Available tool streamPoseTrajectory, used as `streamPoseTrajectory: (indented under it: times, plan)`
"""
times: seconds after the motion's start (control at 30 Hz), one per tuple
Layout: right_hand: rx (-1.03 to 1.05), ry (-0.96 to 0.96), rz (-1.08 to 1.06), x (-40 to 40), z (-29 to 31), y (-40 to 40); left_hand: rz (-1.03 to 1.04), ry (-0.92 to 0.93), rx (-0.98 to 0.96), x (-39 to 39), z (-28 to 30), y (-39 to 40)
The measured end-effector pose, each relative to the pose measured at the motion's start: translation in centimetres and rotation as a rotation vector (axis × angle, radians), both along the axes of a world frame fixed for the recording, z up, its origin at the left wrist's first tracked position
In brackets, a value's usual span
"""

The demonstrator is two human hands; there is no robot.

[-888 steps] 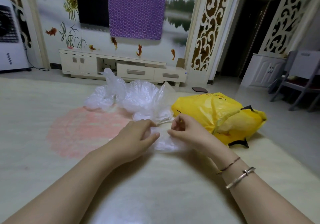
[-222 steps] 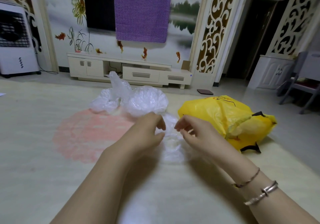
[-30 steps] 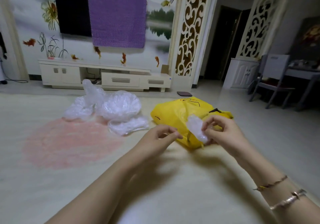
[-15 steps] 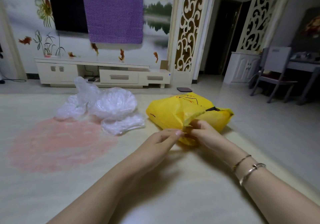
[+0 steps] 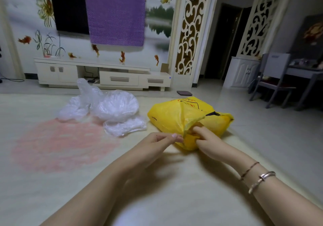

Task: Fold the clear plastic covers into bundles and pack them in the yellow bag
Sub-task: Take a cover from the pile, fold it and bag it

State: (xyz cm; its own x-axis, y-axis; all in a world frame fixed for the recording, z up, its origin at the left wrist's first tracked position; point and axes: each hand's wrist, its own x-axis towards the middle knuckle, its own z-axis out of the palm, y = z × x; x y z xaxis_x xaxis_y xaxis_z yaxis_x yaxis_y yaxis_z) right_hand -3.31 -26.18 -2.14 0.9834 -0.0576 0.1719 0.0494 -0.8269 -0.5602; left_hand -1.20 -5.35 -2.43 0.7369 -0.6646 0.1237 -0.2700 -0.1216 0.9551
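Yellow bag (image 5: 167, 117) is carrying red and black printed marks on its upper panel, facing the far edge of the mat; the marks are showing too small and creased to read. A grey chair back (image 5: 276, 64) is bearing a small blue label, illegible. No other text is showing.

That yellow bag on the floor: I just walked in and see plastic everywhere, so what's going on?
A person is packing a yellow plastic bag lying on the pale mat. The right hand reaches into the bag's mouth, while the left hand pinches its rim. A pile of crumpled clear plastic covers sits unpacked to the left.
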Motion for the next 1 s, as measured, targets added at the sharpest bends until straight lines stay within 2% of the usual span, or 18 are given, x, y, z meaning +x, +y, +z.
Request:
streamPoseTrajectory:
  times: [0.1, 0.17, 0.3, 0.4, 0.47, 0.53, 0.6, 0.7, 0.8, 1.0]
  plan:
    - [-0.014, -0.116, -0.025, -2.4, 1.1, -0.8, 0.069, -0.014, -0.015, 0.2, 0.6, 0.8]
    - [0.042, -0.195, -0.072, -3.5, 1.6, -0.9, 0.185, -0.031, -0.003, 0.7, 0.9, 1.5]
    - [0.235, -0.182, -0.067, -4.2, 3.0, 1.9, 0.44, -0.046, -0.004, 1.9, 1.4, 3.2]
    - [0.301, -0.122, 0.029, -2.7, 3.7, 5.3, 0.593, -0.007, -0.044, 3.5, 1.4, 5.4]
    - [0.349, -0.09, 0.074, -0.8, 3.4, 7.6, 0.673, -0.026, 0.0, 4.5, 1.3, 6.7]
    - [0.288, -0.099, 0.1, 1.6, 2.9, 9.4, 0.734, -0.039, 0.044, 5.7, 0.9, 7.6]
    - [0.13, -0.093, 0.123, 4.6, 1.8, 10.5, 0.769, -0.015, 0.082, 6.8, 0.4, 8.3]
    - [-0.037, -0.063, 0.11, 8.3, 0.1, 11.4, 0.746, -0.025, 0.171, 8.1, -0.5, 8.5]
    - [-0.183, -0.124, 0.08, 10.5, -1.3, 12.0, 0.727, -0.051, 0.23, 8.7, -1.1, 8.3]
    - [-0.118, -0.23, 0.06, 10.2, -1.5, 11.9, 0.723, -0.153, 0.296, 8.9, -1.2, 7.7]
